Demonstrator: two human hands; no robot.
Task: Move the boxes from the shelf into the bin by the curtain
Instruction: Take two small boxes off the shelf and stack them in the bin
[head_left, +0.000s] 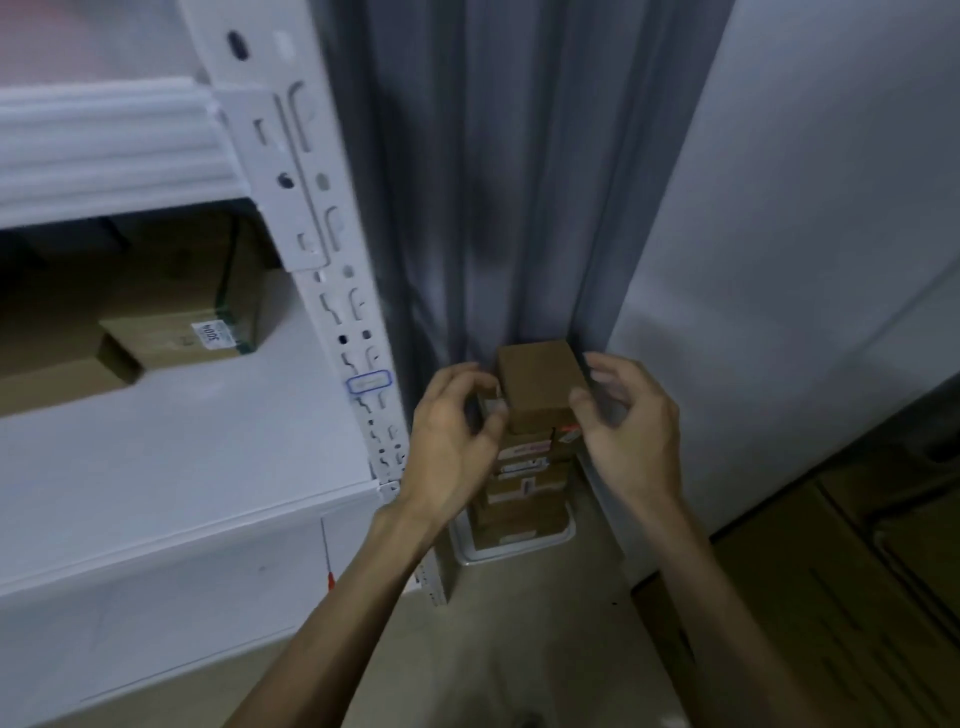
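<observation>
- Bin (563, 538): white, on the floor at the foot of the curtain (498, 182), just right of the shelf post (332, 270).
- Stack (524, 483) of brown boxes rises out of the bin, several high, white labels facing the camera; one red label at the stack's right edge.
- Top box (540, 384): plain brown, sits on the stack, back edge against the curtain.
- Left hand (452, 436): at the top box's left side, fingers curled, fingertips at the box's left edge; blurred, so cannot tell whether it grips or only touches.
- Right hand (631, 421): just right of the top box, fingers spread and loose, thumb near the box's right edge; looks released, with a small gap at the upper fingers; motion blur here too.
- Both forearms reach in from the bottom of the view towards the bin.
- Shelf (171, 457): white metal, left of the bin; more brown boxes (171, 332) still on it, well back in shadow, one with a white label.
- White wall panel (779, 260) right of the curtain.
- Flat cardboard (841, 571) on the floor, right of the bin, past the panel.
</observation>
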